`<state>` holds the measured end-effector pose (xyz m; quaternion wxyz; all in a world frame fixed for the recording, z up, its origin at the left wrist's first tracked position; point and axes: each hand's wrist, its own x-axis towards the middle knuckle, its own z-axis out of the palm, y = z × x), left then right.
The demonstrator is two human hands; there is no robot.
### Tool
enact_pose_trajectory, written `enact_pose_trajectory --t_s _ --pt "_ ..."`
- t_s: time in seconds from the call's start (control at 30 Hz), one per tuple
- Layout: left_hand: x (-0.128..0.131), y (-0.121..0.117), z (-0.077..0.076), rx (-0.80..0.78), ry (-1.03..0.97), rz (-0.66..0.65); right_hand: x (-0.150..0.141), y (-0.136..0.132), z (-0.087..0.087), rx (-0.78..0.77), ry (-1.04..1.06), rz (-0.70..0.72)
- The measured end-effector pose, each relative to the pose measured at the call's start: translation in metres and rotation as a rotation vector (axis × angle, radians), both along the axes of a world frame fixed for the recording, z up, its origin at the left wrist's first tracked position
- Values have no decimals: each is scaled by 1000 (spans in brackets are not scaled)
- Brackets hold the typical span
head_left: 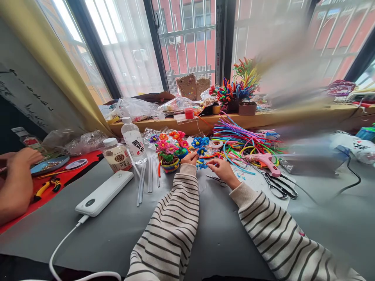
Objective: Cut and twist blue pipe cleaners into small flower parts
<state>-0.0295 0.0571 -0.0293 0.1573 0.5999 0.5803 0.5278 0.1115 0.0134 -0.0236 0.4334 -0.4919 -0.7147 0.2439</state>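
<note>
My left hand (190, 158) is closed in a pinch on the blue pipe-cleaner flowers (200, 143), which have yellow centres and stand just above its fingers. Close by on the right, my right hand (223, 171) has its fingertips pinched together; whatever they hold is too small to make out. More blue fuzzy pieces (201, 164) show between the two hands. Left of my left hand sits a small striped pot (170, 165) of pink, orange and purple pipe-cleaner flowers (166, 147). Small scissors (217, 180) lie below my right hand.
A pink glue gun (268, 163), large scissors (278, 187) and a heap of coloured pipe cleaners (240, 132) lie to the right. Leftward are glue sticks (150, 175), a water bottle (133, 142), a jar (117, 158) and a corded power bank (104, 194). Another person's arm (14, 183) reaches in at far left.
</note>
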Motion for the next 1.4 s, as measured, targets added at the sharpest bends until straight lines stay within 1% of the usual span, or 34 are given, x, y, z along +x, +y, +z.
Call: enact_pose_trajectory --t_s 0.23,0.43,0.6,0.7,0.77,0.87,0.93,1.0,1.17,1.3,1.4 --pt "4 -9 13 -41 11 -8 -1 -3 4 26 -42 -31" --pt "3 -13 15 -32 26 -29 -1 -3 3 10 -46 -44" --pt "4 -15 18 -9 89 -38 -1 -2 1 28 -34 -49" --pt "4 -14 15 -3 87 -23 -2 -3 2 47 9 -43" --pt "3 -11 12 2 81 8 -2 -6 5 127 95 -80" --pt "1 -5 5 34 88 54 -1 -12 11 340 229 -249" --pt "0 -2 2 68 102 70 0 -17 15 454 232 -324" --pt "-1 -1 1 99 124 84 -1 -21 17 526 199 -342" --pt "0 -3 0 154 252 164 -4 -26 19 641 146 -374" --pt "0 -5 -1 180 317 167 -4 -25 19 685 75 -371" --pt "-1 -4 -3 145 364 156 -3 -25 18 677 39 -361"
